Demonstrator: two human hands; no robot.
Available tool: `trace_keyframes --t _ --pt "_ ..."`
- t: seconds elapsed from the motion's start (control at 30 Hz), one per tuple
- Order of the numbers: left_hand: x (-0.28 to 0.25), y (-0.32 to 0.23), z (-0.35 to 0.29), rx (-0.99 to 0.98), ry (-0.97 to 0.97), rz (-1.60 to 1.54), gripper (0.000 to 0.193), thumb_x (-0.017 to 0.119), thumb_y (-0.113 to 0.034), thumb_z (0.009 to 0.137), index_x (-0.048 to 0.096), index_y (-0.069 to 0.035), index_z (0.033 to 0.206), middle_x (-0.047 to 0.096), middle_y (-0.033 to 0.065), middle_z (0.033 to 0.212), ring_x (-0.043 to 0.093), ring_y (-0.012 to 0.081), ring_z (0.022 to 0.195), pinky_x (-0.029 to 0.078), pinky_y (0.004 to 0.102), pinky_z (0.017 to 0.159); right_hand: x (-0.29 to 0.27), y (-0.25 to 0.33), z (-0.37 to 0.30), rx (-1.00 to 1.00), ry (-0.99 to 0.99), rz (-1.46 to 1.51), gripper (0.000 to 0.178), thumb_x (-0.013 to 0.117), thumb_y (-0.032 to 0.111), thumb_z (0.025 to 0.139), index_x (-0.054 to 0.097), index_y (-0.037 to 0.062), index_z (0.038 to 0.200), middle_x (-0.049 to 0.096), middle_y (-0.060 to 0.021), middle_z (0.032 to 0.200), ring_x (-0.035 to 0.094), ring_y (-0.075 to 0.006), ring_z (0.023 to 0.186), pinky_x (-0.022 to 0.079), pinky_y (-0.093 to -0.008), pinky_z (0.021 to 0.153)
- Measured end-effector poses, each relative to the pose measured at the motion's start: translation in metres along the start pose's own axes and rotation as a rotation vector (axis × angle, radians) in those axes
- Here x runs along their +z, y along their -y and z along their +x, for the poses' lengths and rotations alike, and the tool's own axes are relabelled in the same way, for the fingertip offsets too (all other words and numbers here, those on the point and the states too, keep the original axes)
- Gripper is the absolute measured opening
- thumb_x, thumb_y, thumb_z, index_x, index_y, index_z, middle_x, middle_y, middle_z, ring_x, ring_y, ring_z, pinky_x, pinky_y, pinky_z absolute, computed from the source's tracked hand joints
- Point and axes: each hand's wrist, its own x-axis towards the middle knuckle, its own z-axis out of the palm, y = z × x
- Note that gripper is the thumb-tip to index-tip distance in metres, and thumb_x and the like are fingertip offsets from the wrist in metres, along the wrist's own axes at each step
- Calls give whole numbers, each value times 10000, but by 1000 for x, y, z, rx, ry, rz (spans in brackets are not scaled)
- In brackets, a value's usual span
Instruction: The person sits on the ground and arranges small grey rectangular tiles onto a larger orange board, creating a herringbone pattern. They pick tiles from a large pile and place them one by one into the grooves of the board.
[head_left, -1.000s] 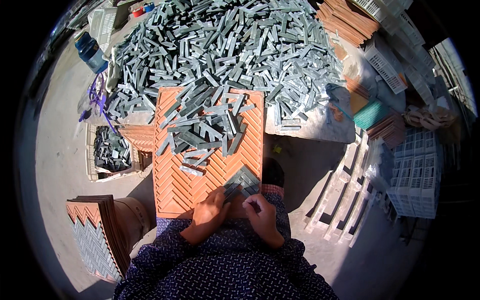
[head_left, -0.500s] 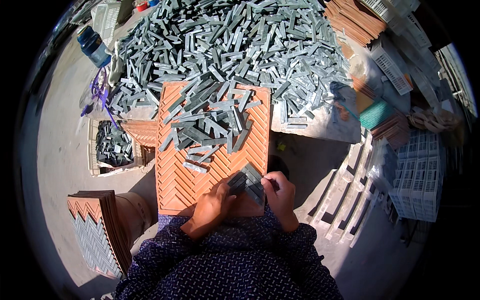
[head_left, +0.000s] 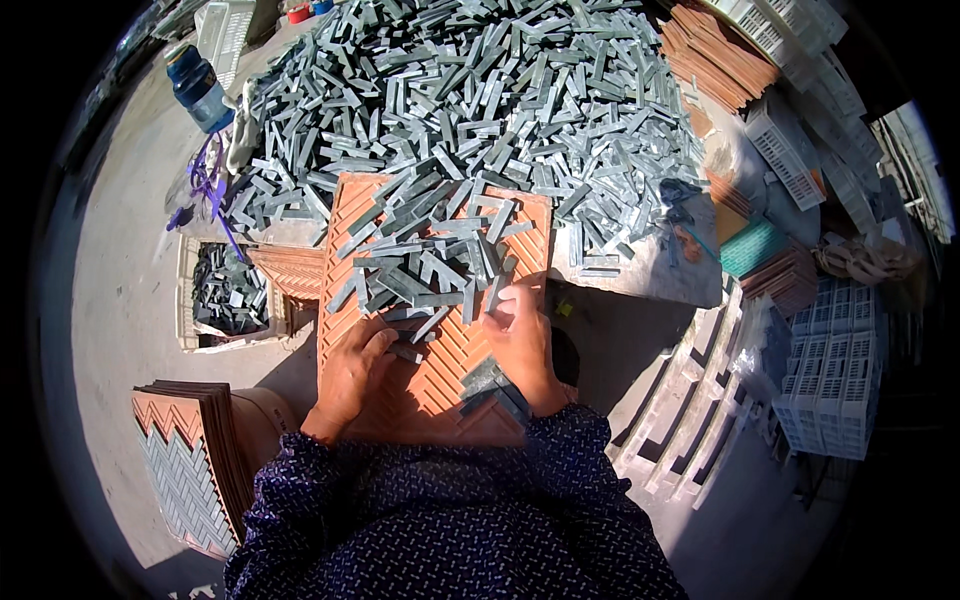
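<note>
Above one orange tray (head_left: 432, 385), my left fingers (head_left: 378, 340) and right fingers (head_left: 512, 297) curl partway by many grey strips (head_left: 415, 265); whether gripping, I can't tell.

Pale-topped table (head_left: 665, 278) in front of you, bearing a broad heap of grey-green strips (head_left: 470, 110) piled at all angles and thinning toward its near right corner, where a dark crumpled item (head_left: 680, 190) lies. Nearer to you, an orange tray (head_left: 440, 380) with herringbone ridges, its far end meeting the heap, carries a looser pile of strips (head_left: 420, 268) across its far half and, toward its near right corner, a close-set group of strips (head_left: 483, 378), partly hidden from you. On the grey floor (head_left: 110, 300), to your right, lies a slatted pallet (head_left: 686, 362).
</note>
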Motion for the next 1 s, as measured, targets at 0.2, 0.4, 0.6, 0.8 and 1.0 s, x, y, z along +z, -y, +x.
trace_keyframes --t 0.2,0.4,0.6,0.8,1.0 --pt "4 6 -12 39 -97 67 300 676 -24 727 603 -59 1016 588 102 1010 585 302 883 492 390 731 -54 -22 -37 -25 102 -45 208 691 -10 751 630 10 949 655 -105 862 655 -172 686 516 -273 612" --pt "7 8 -8 39 -108 125 221 638 -42 766 604 -58 984 576 87 974 552 287 868 475 372 726 -62 -27 -64 3 131 -156 227 704 28 753 636 31 970 626 -132 886 644 -260 698 515 -330 629" --pt "-4 -1 -8 -139 -106 -132 179 656 3 759 634 -30 933 609 81 850 593 248 786 479 325 689 -57 -32 -64 -7 28 -114 210 710 25 751 636 27 948 626 -127 867 640 -248 702 508 -319 631" --pt "22 -32 -26 -711 56 -908 98 618 -12 870 632 10 964 610 -4 783 545 61 716 457 216 645 -49 -32 -54 -55 23 -123 202 710 20 740 633 16 927 627 -124 853 631 -236 683 501 -313 625" --pt "38 -41 -25 -721 40 -1129 98 617 -9 872 621 13 967 609 3 786 549 73 713 455 227 634 -43 -31 -52 20 50 -38 200 709 27 724 609 27 898 601 -128 820 612 -274 687 492 -353 631"
